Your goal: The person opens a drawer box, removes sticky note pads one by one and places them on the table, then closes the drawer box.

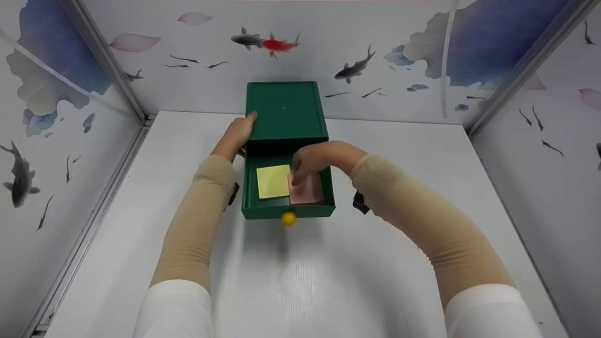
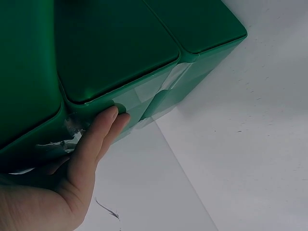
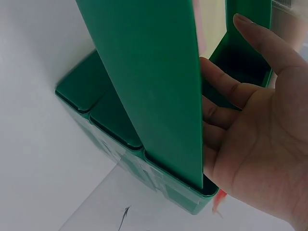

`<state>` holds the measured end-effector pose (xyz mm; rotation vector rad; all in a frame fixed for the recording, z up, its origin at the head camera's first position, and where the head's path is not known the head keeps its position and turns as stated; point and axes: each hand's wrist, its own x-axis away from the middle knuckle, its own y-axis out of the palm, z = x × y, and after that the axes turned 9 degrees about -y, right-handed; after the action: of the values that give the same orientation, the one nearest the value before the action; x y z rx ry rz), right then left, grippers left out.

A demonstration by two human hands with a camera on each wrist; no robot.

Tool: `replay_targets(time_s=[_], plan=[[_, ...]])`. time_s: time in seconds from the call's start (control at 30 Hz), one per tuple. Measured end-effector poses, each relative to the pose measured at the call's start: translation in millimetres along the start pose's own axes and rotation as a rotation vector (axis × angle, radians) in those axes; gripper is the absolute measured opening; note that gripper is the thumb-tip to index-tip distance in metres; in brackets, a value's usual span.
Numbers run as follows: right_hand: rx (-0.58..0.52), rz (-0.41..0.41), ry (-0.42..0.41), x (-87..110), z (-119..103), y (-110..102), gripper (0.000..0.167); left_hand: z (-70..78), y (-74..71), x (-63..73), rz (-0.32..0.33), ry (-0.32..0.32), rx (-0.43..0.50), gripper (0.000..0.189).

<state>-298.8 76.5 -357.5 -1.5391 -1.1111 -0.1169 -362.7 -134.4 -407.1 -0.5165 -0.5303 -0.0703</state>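
A green drawer cabinet (image 1: 287, 110) stands near the back wall with its top drawer (image 1: 266, 206) pulled out. In that drawer lie a yellow sticky-note pad (image 1: 273, 182) on the left and a pink sticky-note pad (image 1: 307, 190) on the right, their edges meeting. My left hand (image 1: 238, 131) rests on the cabinet's left side, thumb at the top edge; the left wrist view shows straight fingers (image 2: 98, 130) against the side. My right hand (image 1: 312, 157) reaches into the drawer, fingertips right at the pink pad. In the right wrist view its thumb and fingers (image 3: 226, 86) are spread, partly hidden by the drawer wall.
A round yellow knob (image 1: 288, 218) sticks out from the drawer front. Two more closed drawers (image 3: 115, 118) sit below the pulled-out one. The cabinet stands on a white table (image 1: 291, 281), enclosed by panels (image 1: 310, 61) printed with fish and petals.
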Motion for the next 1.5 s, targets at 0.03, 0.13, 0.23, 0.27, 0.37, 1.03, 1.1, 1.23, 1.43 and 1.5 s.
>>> replay_targets(time_s=[0.03, 0.13, 0.23, 0.27, 0.37, 1.03, 1.1, 1.23, 1.43, 1.5], plan=[[0.003, -0.002, -0.003, -0.6, 0.3, 0.2, 0.051, 0.0, 0.2, 0.1, -0.002, -0.001, 0.000, 0.073], [0.000, -0.005, -0.011, -2.6, 1.2, 1.3, 0.051, -0.2, 0.8, 0.3, -0.009, -0.006, 0.007, 0.073], [-0.002, -0.007, -0.019, -4.1, 1.2, 2.1, 0.048, -0.2, 1.2, 0.0, -0.012, -0.012, 0.014, 0.072], [-0.006, -0.009, -0.019, -4.6, 1.1, 2.4, 0.047, -0.3, 1.1, 0.0, -0.012, -0.015, 0.015, 0.072], [-0.011, -0.021, -0.015, -5.8, 0.4, 3.3, 0.045, -0.3, 0.9, 0.0, -0.007, -0.020, 0.016, 0.072], [0.080, -0.071, -0.047, 0.3, -3.5, 6.8, 0.025, 0.5, 0.8, -2.3, -0.001, -0.021, 0.004, 0.073], [0.096, -0.086, -0.051, 2.7, -4.0, 5.6, 0.027, 1.1, 0.6, -2.5, 0.001, -0.022, 0.002, 0.073], [0.147, -0.111, -0.078, 7.1, -5.1, 4.6, 0.035, 1.1, 0.8, -3.0, 0.001, -0.021, 0.002, 0.073], [0.176, -0.116, -0.081, 13.4, -8.2, 7.4, 0.041, 0.2, 1.1, -1.9, 0.001, -0.017, -0.006, 0.073], [0.177, -0.107, -0.087, 15.3, -9.0, 9.9, 0.043, 0.0, 1.0, -0.7, -0.003, -0.022, 0.004, 0.073]])
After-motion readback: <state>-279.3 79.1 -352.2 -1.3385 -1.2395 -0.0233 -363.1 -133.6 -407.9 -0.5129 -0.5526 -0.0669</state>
